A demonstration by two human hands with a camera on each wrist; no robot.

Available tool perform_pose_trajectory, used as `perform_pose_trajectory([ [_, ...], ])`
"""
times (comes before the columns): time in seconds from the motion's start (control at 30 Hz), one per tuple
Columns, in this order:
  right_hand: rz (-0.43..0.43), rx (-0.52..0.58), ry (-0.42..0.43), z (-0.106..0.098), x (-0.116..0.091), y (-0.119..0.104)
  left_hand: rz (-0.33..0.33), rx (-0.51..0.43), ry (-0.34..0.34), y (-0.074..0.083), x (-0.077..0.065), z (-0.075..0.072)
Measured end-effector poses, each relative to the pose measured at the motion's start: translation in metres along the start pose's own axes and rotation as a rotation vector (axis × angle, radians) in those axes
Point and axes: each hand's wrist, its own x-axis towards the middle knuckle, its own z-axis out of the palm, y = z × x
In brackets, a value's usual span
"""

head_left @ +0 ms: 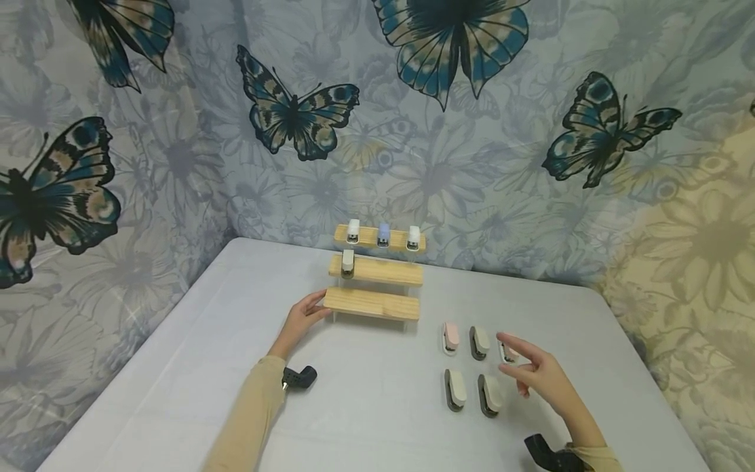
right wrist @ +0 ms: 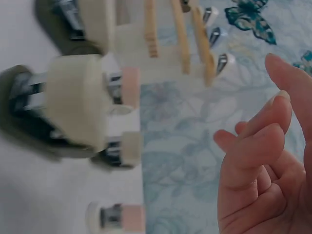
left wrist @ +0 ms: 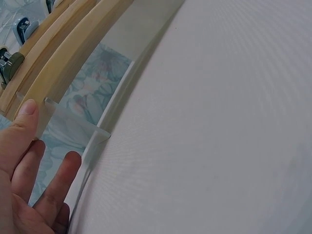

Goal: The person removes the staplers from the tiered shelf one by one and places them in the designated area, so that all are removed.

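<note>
My left hand [head_left: 303,318] holds the left end of the lowest board of a three-tier wooden display rack [head_left: 371,303]. In the left wrist view its thumb [left wrist: 28,108] presses on the board's end, and two fingers stand out loosely below. My right hand [head_left: 545,379] hovers with thumb and forefinger apart, just right of a pink-and-white stapler [head_left: 508,354] that it partly hides. Nothing lies between its fingers in the right wrist view. Nearby on the table are another pink stapler [head_left: 451,337] and cream staplers with dark bases, such as this near stapler [head_left: 455,389].
On the rack's top board stand two white staplers and a blue stapler [head_left: 383,235] between them. A cream stapler [head_left: 348,263] sits at the left of the middle board. The white-covered table [head_left: 354,419] backs onto butterfly-patterned cloth [head_left: 448,177].
</note>
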Motion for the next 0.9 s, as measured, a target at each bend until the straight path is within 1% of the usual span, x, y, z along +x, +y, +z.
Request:
perform_pose_trajectory([
  [0.03, -0.018, 0.0, -0.006, -0.001, 0.004, -0.003, -0.004, 0.001, 0.003, 0.0, 0.0, -0.001],
  [0.07, -0.03, -0.002, -0.012, -0.002, 0.009, -0.006, -0.005, -0.001, 0.0, 0.005, -0.002, -0.001],
  [0.2, -0.064, 0.008, -0.035, 0.001, 0.027, -0.019, -0.006, 0.014, 0.008, 0.006, -0.003, -0.003],
  [0.27, -0.078, 0.015, -0.038, 0.005, 0.037, -0.028, 0.004, 0.018, 0.013, 0.005, -0.002, -0.004],
  [0.3, -0.087, 0.02, -0.038, 0.007, 0.042, -0.032, 0.008, 0.023, 0.019, 0.001, -0.001, -0.004],
  [0.33, -0.098, 0.022, -0.037, 0.009, 0.047, -0.035, 0.015, 0.021, 0.021, 0.0, -0.001, -0.004],
  [0.4, -0.111, 0.05, -0.044, 0.015, 0.059, -0.042, 0.022, 0.018, 0.023, 0.0, -0.001, -0.005],
  [0.47, -0.117, 0.079, -0.05, 0.022, 0.07, -0.047, 0.028, 0.016, 0.02, -0.001, -0.001, -0.005],
  [0.7, -0.15, 0.171, -0.086, 0.055, 0.111, -0.062, 0.001, 0.007, 0.018, -0.002, -0.001, -0.005],
  [0.9, -0.147, 0.264, -0.131, 0.088, 0.136, -0.071, 0.026, -0.021, 0.001, -0.002, 0.001, -0.001],
])
